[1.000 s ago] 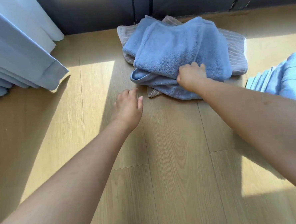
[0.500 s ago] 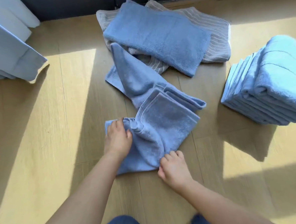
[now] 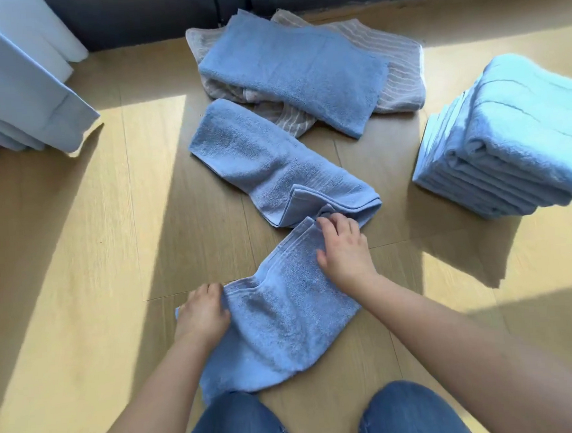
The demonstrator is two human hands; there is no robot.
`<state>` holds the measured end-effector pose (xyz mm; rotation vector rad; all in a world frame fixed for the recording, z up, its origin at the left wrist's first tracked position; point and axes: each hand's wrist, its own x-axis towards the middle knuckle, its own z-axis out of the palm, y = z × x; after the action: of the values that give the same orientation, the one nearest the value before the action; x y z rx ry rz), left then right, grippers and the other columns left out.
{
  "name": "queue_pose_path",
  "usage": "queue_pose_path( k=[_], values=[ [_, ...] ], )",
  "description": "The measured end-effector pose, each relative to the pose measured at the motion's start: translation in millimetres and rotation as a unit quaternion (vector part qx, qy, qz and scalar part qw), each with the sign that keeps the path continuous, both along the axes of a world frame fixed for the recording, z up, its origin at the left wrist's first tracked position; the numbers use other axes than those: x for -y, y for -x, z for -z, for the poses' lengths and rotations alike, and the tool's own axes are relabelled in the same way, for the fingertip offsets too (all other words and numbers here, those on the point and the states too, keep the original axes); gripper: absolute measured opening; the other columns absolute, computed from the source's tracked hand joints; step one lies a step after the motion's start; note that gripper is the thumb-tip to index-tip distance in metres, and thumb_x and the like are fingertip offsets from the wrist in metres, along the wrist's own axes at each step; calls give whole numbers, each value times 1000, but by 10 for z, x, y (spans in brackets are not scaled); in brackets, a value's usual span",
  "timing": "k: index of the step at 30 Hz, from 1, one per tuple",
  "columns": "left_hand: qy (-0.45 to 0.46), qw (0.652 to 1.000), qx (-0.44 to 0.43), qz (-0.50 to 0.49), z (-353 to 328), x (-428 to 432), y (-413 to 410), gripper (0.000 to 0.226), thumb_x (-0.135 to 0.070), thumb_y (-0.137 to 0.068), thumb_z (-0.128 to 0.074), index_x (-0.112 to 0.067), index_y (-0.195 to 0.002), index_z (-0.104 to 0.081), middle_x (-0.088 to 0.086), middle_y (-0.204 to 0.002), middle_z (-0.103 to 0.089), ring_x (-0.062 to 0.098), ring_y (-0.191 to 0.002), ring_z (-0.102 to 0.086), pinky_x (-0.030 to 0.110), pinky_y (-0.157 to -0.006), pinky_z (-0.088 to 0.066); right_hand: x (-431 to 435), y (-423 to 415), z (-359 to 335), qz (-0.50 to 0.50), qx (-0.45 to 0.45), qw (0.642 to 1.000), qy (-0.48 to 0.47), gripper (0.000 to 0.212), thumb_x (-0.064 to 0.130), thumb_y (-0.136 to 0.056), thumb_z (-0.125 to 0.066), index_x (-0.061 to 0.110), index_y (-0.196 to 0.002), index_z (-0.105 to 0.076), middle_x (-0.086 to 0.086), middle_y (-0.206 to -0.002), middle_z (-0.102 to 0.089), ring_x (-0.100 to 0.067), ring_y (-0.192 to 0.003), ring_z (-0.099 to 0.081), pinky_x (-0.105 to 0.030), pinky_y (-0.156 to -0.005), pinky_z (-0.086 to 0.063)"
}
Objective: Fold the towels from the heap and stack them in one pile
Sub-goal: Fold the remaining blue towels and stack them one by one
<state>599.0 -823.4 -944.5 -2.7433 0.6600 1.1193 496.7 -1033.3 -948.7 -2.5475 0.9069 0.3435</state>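
A long blue towel lies twisted on the wooden floor, running from my knees up toward the heap. My left hand grips its near left edge, fingers curled over the cloth. My right hand pinches a fold at the towel's twisted middle. The heap at the back holds a folded blue towel on top of grey striped towels. A pile of folded light blue towels stands at the right.
Pale curtains hang down to the floor at the far left. A dark wall base runs along the back. My knees in blue jeans are at the bottom edge. Bare wooden floor stretches to the left.
The towel has been dragged off the heap toward me and stretched out. My right hand moved from the near edge up to the twisted middle; my left hand shifted nearer along the left edge.
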Motion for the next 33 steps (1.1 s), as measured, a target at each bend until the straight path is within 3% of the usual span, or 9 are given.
queue_pose_path(
  k=[2,4,12,15,18,21,23,27,33],
  values=[
    [-5,1000,-18,1,4,-93,55,35,-11,-87,-43,-13,-121,-46,5,-128,-47,23,-124,-40,34,-98,-37,62,-100,-26,42,-82,994,-65,55,22,-86,-55,13,-136,-33,-10,-138,-36,-31,-125,-37,-42,-99,-36],
    [-19,1000,-20,-3,10,-170,95,34,-14,-86,-45,-15,-120,-46,3,-126,-51,21,-121,-45,33,-97,-35,34,-79,-38,30,-121,990,-69,41,21,-88,-51,10,-127,-42,-12,-133,-43,-32,-123,-41,-40,-97,-37],
    [-154,979,51,123,-205,-497,228,32,-8,-83,-39,-23,-108,-52,-3,-117,-60,16,-115,-51,29,-98,-29,-119,521,-234,92,-5,994,-56,25,2,-87,-41,4,-110,-51,-17,-113,-47,-34,-103,-48,-35,-77,-36],
    [-136,977,88,141,-386,-521,137,36,-11,-84,-40,-24,-116,-50,-3,-118,-59,17,-114,-53,27,-95,-35,2,687,-408,112,16,993,-36,21,5,-89,-41,2,-103,-56,-19,-106,-52,-35,-102,-49,-37,-81,-38],
    [-78,980,118,140,-622,-466,56,24,-13,-84,-40,-20,-105,-49,0,-114,-57,21,-106,-56,28,-86,-41,94,825,-585,131,52,989,-45,22,4,-88,-38,4,-101,-56,-19,-104,-56,-35,-100,-51,-37,-80,-39],
    [-2,977,154,145,-928,-360,20,17,-17,-86,-40,-17,-101,-49,3,-114,-52,28,-99,-58,31,-80,-40,119,937,-832,123,77,988,-52,48,-1,-83,-37,19,-126,-46,-10,-111,-51,-31,-97,-53,-34,-78,-41],
    [35,966,191,173,-1126,-274,-16,24,-21,-87,-41,-14,-107,-53,2,-117,-50,29,-98,-58,32,-80,-39,153,995,-974,85,40,996,-6,51,1,-83,-40,24,-128,-43,-8,-106,-47,-33,-88,-53,-33,-69,-39],
    [78,937,240,240,-1475,-133,-165,24,-21,-87,-42,-15,-103,-59,-3,-123,-51,22,-104,-57,30,-83,-37,283,1078,-1277,49,38,995,74,6,11,-84,-49,17,-80,-48,-2,-86,-40,-27,-82,-48,-29,-60,-28],
    [106,908,270,302,-1891,72,-319,21,-19,-87,-44,-16,-95,-63,-4,-108,-62,17,-103,-56,24,-74,-23,653,1113,-1734,218,178,960,-18,35,-2,-76,-49,15,-49,-35,-2,-52,-39,-25,-69,-43,-29,-50,-25]
  ],
)
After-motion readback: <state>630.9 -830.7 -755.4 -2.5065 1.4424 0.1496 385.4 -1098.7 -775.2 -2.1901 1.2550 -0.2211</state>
